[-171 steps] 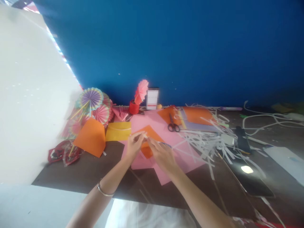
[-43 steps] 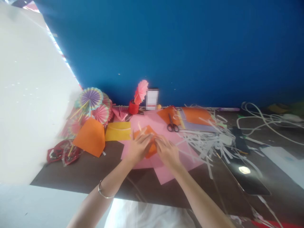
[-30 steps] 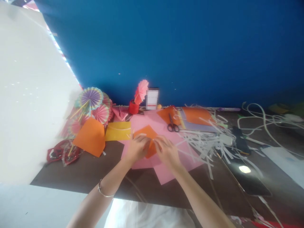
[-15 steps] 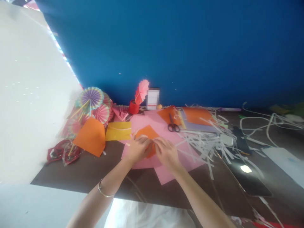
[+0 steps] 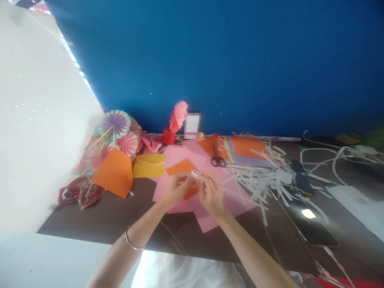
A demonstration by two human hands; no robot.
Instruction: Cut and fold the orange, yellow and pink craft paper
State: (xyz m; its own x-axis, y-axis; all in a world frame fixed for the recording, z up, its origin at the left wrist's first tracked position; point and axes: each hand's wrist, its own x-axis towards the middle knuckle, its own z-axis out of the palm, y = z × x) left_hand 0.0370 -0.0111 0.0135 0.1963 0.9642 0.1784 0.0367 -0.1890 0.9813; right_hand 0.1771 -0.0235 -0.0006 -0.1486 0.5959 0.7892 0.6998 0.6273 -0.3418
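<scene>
My left hand and my right hand are close together over an orange paper sheet that lies on pink paper. Between the fingertips is a small white piece, pinched by my right hand. The fingers of my left hand are closed near its other side; what they grip is too small to tell. A yellow sheet and a larger orange sheet lie to the left.
Black scissors lie behind the right hand, with white paper strips beside them. A phone rests at the right. Paper fans and a red pot stand at the back, before a blue wall.
The small white piece now shows between my fingertips. Both hands have turned slightly, and more of the orange sheet's back part shows.
</scene>
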